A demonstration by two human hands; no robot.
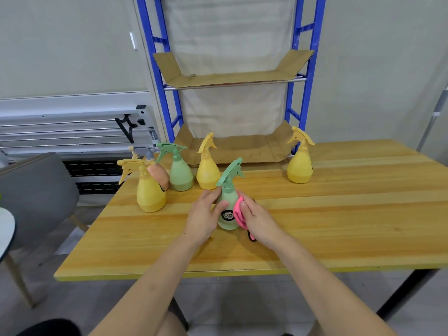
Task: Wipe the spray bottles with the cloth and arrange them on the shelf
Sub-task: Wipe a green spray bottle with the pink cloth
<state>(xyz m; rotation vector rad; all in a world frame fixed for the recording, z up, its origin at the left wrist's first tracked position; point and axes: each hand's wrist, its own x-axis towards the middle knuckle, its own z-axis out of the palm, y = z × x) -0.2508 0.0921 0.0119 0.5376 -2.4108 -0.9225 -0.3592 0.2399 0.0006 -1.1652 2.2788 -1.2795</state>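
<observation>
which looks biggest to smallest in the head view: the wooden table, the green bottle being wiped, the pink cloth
1. wooden table
2. green bottle gripped by the left hand
3. pink cloth under the right hand, partly hidden

Your left hand (pixel 202 215) grips the green spray bottle (pixel 228 209) standing upright on the table (pixel 339 226), while your right hand (pixel 258 218) presses the pink cloth (pixel 238 212) against its side. Five other bottles stand behind it, before the blue shelf (pixel 303 76).
</observation>
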